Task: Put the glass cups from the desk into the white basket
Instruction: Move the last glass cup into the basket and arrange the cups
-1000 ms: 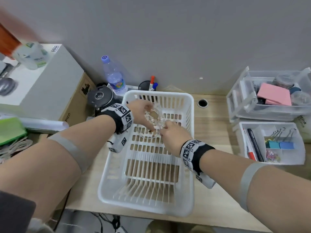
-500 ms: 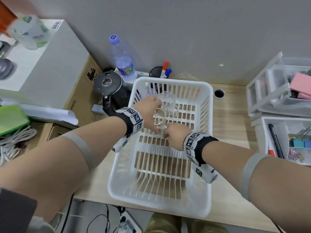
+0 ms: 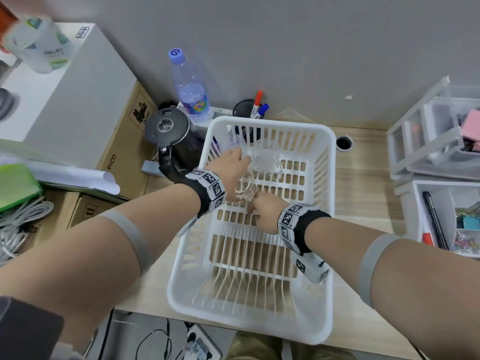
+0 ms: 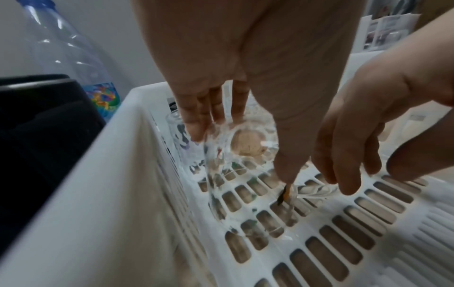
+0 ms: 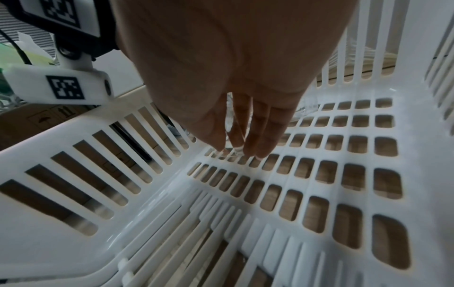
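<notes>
A white slatted basket (image 3: 270, 123) (image 4: 110, 184) (image 5: 24, 233) stands mid-desk. My left hand (image 3: 242, 163) (image 4: 243, 147) grips a clear glass cup (image 3: 244, 189) (image 4: 221, 194) (image 5: 229, 108), tilted low over the basket's far-left floor, fingers on one side and thumb on the other. My right hand (image 3: 253, 207) (image 4: 349, 165) (image 5: 240, 143) hangs beside it, its straight fingertips touching the cup's lower end. A second glass cup (image 3: 267, 159) (image 5: 307, 108) stands in the basket's far part. A printed glass (image 3: 232, 142) (image 4: 176, 132) sits in the far-left corner.
Behind the basket are a water bottle (image 3: 191, 92), a black kettle (image 3: 168, 131) and a pen pot (image 3: 246, 110). Boxes (image 3: 124, 141) and cables (image 3: 20, 224) crowd the left. Clear drawers (image 3: 436, 141) and a stationery tray (image 3: 446, 193) stand on the right.
Both hands carried the glass cup toward the basket's far-left end and lowered it. The right hand's fingers have straightened against it.
</notes>
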Motion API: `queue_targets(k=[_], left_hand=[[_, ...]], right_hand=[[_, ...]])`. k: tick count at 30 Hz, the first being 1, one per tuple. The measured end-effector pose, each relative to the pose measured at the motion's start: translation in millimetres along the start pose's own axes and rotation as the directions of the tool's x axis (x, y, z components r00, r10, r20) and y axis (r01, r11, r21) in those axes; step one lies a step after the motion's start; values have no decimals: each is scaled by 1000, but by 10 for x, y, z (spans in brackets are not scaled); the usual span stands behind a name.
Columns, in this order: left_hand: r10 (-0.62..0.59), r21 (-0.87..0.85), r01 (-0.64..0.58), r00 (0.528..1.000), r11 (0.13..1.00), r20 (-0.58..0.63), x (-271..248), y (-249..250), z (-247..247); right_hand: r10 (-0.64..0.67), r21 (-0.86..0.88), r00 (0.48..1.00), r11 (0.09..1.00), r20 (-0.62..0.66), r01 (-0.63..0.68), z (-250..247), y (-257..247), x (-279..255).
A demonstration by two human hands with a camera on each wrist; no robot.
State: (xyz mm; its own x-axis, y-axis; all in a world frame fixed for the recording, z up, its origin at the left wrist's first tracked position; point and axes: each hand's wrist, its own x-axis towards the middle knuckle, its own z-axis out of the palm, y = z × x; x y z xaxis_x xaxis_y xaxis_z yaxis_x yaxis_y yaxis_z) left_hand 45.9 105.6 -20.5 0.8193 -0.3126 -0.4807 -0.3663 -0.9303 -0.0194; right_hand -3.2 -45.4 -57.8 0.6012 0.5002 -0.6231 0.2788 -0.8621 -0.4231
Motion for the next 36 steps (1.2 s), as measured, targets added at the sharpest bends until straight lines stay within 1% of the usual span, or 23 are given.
queue_targets(k=[3,5,7,9,10,11,13,15,16,18,20,21,22,24,25,27,29,32,34,36], left_hand=[[-15,14,15,1000,1000,1,-26,-25,10],[-39,-12,39,999,999,-9,-43,-51,-5],[-54,-20,54,999,998,-8,-54,-75,-25],[-49,-24,49,999,999,10,-60,-88,-49],[-42,-26,43,999,999,23,-60,-89,-64],[-36,-26,37,999,999,39,-61,-91,-85],[-18,-19,20,997,1000,80,-58,-81,-127],[-3,-11,4,994,1000,108,-56,-70,-153],[-1,-8,2,993,1000,114,-51,-66,-157],[-3,-10,4,992,1000,130,-45,-63,-162],[-11,-41,17,989,999,147,-33,-78,-169],[-20,-71,30,991,997,135,-28,-92,-176],[-41,-114,52,995,992,96,-23,-113,-185],[-126,-226,115,991,967,-33,14,-161,-192],[-175,-277,144,980,950,-90,49,-183,-193],[-255,-321,199,956,926,-145,145,-207,-194],[-294,-314,240,946,919,-137,270,-216,-192],[-296,-268,268,953,925,-68,424,-211,-183],[-279,-222,261,959,939,-51,490,-209,-199],[-247,-212,234,968,949,-34,511,-209,-241]], right_hand=[[-21,34,1000,999,14,21,-5,-15,-3],[-26,62,999,998,30,25,-31,-24,-32],[-31,80,999,996,18,29,-84,-31,-84],[-5,73,998,997,-63,9,-171,-19,-144],[28,66,989,998,-146,-19,-221,-1,-164],[73,75,967,996,-245,-56,-272,29,-168],[191,153,892,978,-409,-140,-384,103,-151],[307,258,828,945,-470,-204,-491,175,-97],[347,301,813,927,-468,-223,-535,207,-64],[383,344,821,906,-423,-246,-581,255,12],[374,350,853,903,-363,-247,-589,260,72],[363,348,866,906,-344,-242,-584,250,89],[355,345,875,908,-329,-239,-582,232,101],[354,344,876,908,-328,-238,-570,217,126],[358,349,873,906,-332,-238,-564,221,141],[354,354,874,906,-333,-232,-541,241,155],[345,353,876,909,-337,-222,-541,264,171],[332,333,872,919,-359,-213,-565,295,174],[318,326,875,924,-366,-199,-581,325,201],[293,311,875,934,-386,-175,-578,339,239]])
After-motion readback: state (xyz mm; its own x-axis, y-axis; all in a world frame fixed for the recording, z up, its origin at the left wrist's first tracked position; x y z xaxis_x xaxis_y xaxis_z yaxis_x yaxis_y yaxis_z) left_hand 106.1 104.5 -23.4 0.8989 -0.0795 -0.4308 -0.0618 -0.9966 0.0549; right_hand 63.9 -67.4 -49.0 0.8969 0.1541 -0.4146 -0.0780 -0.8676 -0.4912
